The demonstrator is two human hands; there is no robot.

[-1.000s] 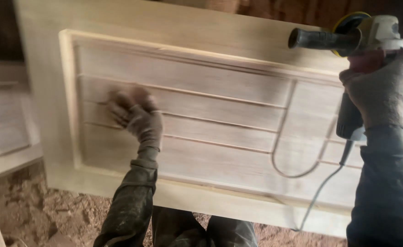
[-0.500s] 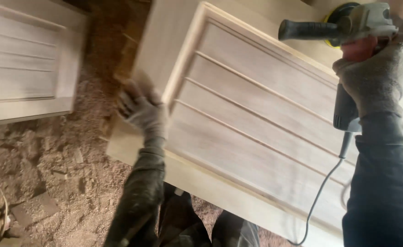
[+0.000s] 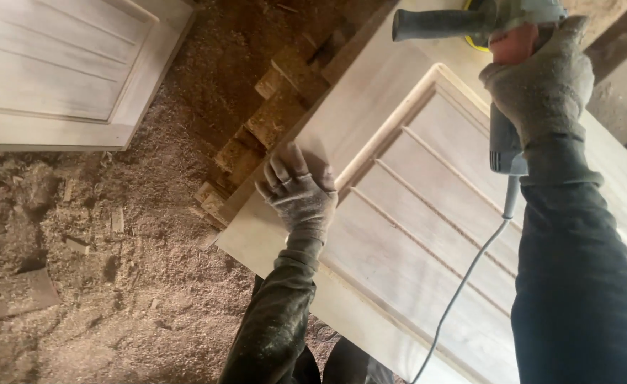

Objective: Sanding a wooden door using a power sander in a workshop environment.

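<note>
Pale wood door panel (image 3: 427,235) now sits angled with its corner in view, left hand (image 3: 298,190) has slid from the grooved middle to press flat on that edge, right hand (image 3: 541,85) stays clamped around the grinder (image 3: 498,43) above the panel's top.

The sander (image 3: 495,21) head is cut off by the top edge.

Pale, matt bare-wood door panel (image 3: 427,213); grey plastic angle grinder (image 3: 502,43); rough knitted cloth gloves; coarse brown sawdust floor (image 3: 114,284).
</note>
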